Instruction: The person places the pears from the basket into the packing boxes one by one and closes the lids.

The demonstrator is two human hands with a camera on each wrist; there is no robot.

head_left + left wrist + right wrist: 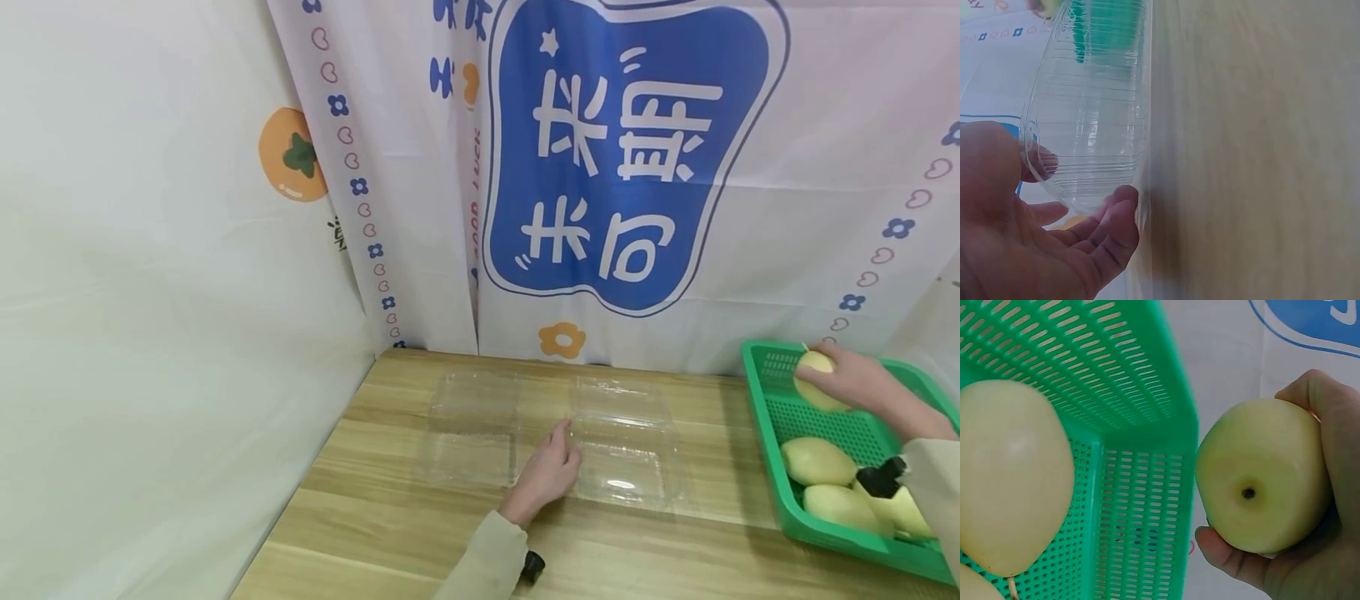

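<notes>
In the head view my right hand [862, 382] grips a pale yellow-green pear [816, 385] over the far part of a green plastic basket [767, 433]. The right wrist view shows the pear's [1260, 469] round end with a dark spot, thumb and fingers curled about its sides. My left hand [549, 467] is at the left side of a clear plastic container [621, 475] with its lid folded back on the table. In the left wrist view, the thumb and fingers hold the near end of this container [1088, 125].
Left of that hand lies a second clear open container [472, 458] on the wooden table [352, 508]. Several more pears [817, 461] fill the near part of the basket. A printed curtain [420, 250] hangs behind the table, and a white sheet [172, 350] borders the left.
</notes>
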